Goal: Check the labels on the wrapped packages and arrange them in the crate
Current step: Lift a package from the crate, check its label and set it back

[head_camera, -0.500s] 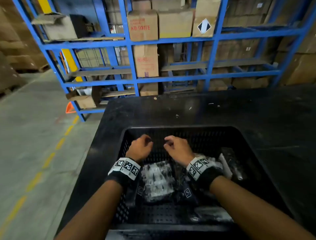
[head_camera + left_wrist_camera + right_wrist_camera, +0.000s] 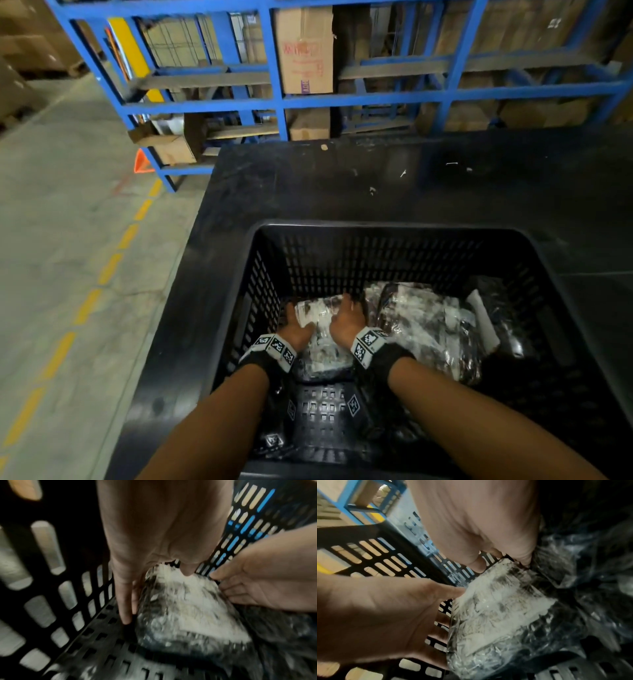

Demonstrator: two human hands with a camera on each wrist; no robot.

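A black slotted crate (image 2: 376,228) stands on a black table (image 2: 394,178). On its floor at the left lies a wrapped package (image 2: 320,330) in clear film with a white label. My left hand (image 2: 296,327) grips its left side, fingers down along the edge and thumb on top. My right hand (image 2: 347,317) grips its far right corner. The left wrist view shows the package (image 2: 185,608) between my left hand (image 2: 154,588) and right hand (image 2: 257,574), close to the crate wall (image 2: 42,561). The right wrist view shows my right hand (image 2: 500,565) at the package's (image 2: 496,615) far end.
More wrapped packages (image 2: 428,325) and a white strip (image 2: 483,318) fill the crate's right half. Blue racks with cardboard boxes (image 2: 305,51) stand behind the table. The concrete floor with a yellow dashed line (image 2: 85,305) and an orange cone (image 2: 142,161) lies to the left.
Both hands dropped from above the crate's far part and took hold of the package on its floor. The head view has tilted down and closer.
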